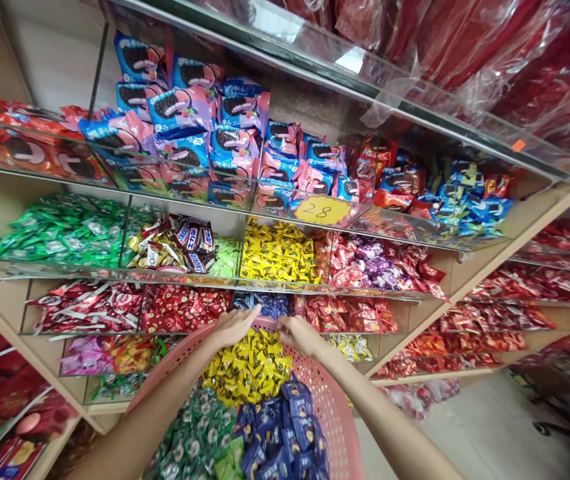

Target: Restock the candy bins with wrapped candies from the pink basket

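A pink perforated plastic basket (337,407) is in front of me, holding piles of wrapped candy. Yellow candies (249,367) lie at its far side, green candies (195,427) at the left and dark blue candies (285,427) at the right. At the far rim, my left hand (237,327) is on the basket with its thumb pointing right; its other fingers are mostly hidden. My right hand (299,335) curls its fingers on the same rim, a short way to the right. Just beyond both hands, blue-wrapped candies (265,305) fill a shelf compartment.
Tiered shelves with clear dividers hold yellow candies (279,253), green candies (75,230), Snickers bars (195,243) and blue-pink cookie packs (179,110). A yellow price tag (322,210) reads 28. Red packets (509,283) fill shelves at right, above a tiled floor (489,427).
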Demonstrator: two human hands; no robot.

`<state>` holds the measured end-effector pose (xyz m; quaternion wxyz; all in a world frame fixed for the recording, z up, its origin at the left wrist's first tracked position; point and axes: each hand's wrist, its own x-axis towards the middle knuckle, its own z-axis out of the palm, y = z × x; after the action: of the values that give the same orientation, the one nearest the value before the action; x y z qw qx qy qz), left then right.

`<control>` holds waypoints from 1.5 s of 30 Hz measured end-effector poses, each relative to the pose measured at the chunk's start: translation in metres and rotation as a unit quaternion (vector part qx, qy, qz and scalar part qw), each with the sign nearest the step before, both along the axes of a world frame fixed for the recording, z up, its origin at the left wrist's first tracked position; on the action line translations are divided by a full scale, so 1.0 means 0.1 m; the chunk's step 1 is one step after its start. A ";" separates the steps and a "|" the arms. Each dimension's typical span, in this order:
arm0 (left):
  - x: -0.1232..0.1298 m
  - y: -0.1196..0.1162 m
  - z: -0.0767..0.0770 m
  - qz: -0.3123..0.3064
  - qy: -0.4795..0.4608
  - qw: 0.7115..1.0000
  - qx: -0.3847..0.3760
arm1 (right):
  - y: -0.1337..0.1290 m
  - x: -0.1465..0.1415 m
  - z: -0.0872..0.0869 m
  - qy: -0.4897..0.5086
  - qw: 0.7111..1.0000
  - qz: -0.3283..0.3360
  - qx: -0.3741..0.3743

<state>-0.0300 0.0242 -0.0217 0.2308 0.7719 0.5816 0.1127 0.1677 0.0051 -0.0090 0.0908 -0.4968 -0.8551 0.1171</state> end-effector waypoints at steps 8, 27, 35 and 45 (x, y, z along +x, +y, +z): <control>0.00 0.01 -0.02 -0.001 -0.006 1.000 0.008 | 0.06 -0.09 0.04 -0.072 0.997 0.033 0.017; -0.02 0.04 -0.08 -0.020 0.018 0.999 0.023 | 0.07 -0.24 0.16 -0.131 0.990 0.003 0.045; -0.01 0.02 -0.03 -0.009 0.010 1.000 0.010 | -0.12 -0.12 -0.04 0.226 0.950 -0.130 0.172; -0.01 0.00 -0.02 -0.011 0.019 1.000 0.007 | -0.23 0.11 -0.37 0.363 0.876 -0.253 0.192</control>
<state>-0.0314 0.0241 -0.0236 0.2158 0.7818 0.5765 0.0994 0.1784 -0.0175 -0.0459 0.5152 -0.5918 -0.6126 0.0956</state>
